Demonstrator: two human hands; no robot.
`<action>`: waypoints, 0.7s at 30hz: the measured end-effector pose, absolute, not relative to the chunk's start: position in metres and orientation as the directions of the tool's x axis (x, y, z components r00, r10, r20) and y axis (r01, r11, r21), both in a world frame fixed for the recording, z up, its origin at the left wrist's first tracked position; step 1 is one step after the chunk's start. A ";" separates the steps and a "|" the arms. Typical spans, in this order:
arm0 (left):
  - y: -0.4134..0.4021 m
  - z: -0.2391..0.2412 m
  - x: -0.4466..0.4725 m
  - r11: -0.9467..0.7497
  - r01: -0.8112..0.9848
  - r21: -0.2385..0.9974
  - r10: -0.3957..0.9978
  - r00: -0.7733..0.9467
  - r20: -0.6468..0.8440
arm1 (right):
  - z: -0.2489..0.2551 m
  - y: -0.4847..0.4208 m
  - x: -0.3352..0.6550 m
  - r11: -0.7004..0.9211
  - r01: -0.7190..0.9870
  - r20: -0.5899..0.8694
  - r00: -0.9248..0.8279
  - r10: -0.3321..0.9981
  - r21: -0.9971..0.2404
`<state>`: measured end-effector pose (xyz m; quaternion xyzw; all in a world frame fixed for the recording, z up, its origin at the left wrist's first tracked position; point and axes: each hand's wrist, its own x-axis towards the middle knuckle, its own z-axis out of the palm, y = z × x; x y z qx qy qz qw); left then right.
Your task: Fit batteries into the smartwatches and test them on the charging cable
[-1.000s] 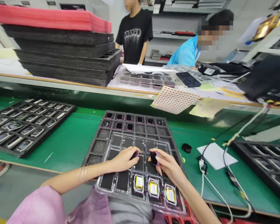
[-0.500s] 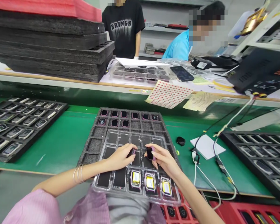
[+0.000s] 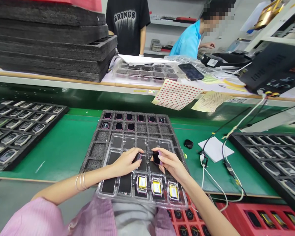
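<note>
The left hand [image 3: 126,161] and right hand [image 3: 170,163] are a little apart over the middle row of a clear plastic tray [image 3: 142,202] with rectangular compartments. The left is clamped on a small dark piece with a purplish edge [image 3: 137,157], partly hidden by the fingers; the right pinches a black-screened watch body with a purple frame [image 3: 156,158]. Both grips match those of a second ago. Whether the left hand also touches the tray I cannot tell.

In the tray's near row, from six to about five o'clock, lie three open watch bodies with yellow-edged white batteries [image 3: 156,187], as earlier. At twelve o'clock from the hands, the square grey foam tray [image 3: 103,136] under the clear one shows the same nine purple-framed watches [image 3: 129,116]: six along its far row, three in the next.

The view has shifted: things on the green counter [image 3: 64,144] appear higher and further left, and the red foam tray with batteries [image 3: 232,213] has come into sight at four o'clock. At one o'clock, the person in the bright blue shirt [image 3: 184,41] now shows a raised hand [image 3: 207,45], unseen a second ago.
</note>
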<state>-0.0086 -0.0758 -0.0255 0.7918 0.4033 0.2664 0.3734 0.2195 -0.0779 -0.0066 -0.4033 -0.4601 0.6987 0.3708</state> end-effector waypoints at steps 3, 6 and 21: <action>-0.076 -0.025 -0.008 -0.393 0.440 0.807 0.838 0.533 0.117 | -0.006 -0.079 0.218 -0.299 -0.145 -0.223 -0.390 0.893 -0.943; -0.076 -0.024 -0.008 -0.384 0.449 0.807 0.841 0.532 0.104 | -0.006 -0.078 0.219 -0.303 -0.140 -0.230 -0.385 0.894 -0.943; -0.084 -0.048 -0.011 -0.373 0.458 0.807 0.842 0.532 0.087 | -0.022 -0.084 0.227 -0.356 -0.243 -0.213 -0.467 0.858 -0.903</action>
